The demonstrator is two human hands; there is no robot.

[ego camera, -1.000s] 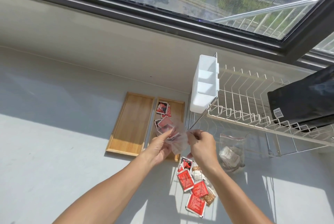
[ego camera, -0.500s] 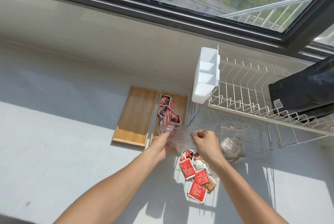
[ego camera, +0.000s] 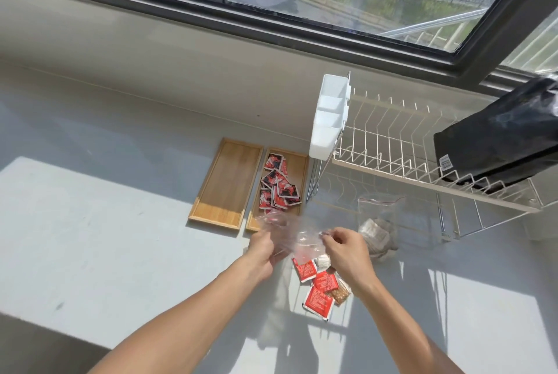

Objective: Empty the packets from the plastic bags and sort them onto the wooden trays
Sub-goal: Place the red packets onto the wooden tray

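Note:
Two wooden trays lie side by side on the grey counter. The left tray (ego camera: 226, 183) is bare; the right tray (ego camera: 299, 165) holds several red-and-black packets (ego camera: 278, 184). Both my hands grip a clear, seemingly empty plastic bag (ego camera: 294, 236) just in front of the right tray, my left hand (ego camera: 264, 248) on its left side and my right hand (ego camera: 347, 248) on its right edge. Beneath my hands, a loose pile of red packets (ego camera: 317, 292) with a few pale and brown ones lies on the counter. Another clear bag (ego camera: 377, 222) with pale packets stands to the right.
A white wire dish rack (ego camera: 401, 150) with a white cutlery holder (ego camera: 329, 119) stands at the right, a black bag (ego camera: 495, 147) resting on it. A window ledge and window run along the back. Bright sun patches fall on the counter.
The packets have dropped out of the bag onto the right tray, which now holds more. My hands have lowered the emptied bag towards me, off the tray.

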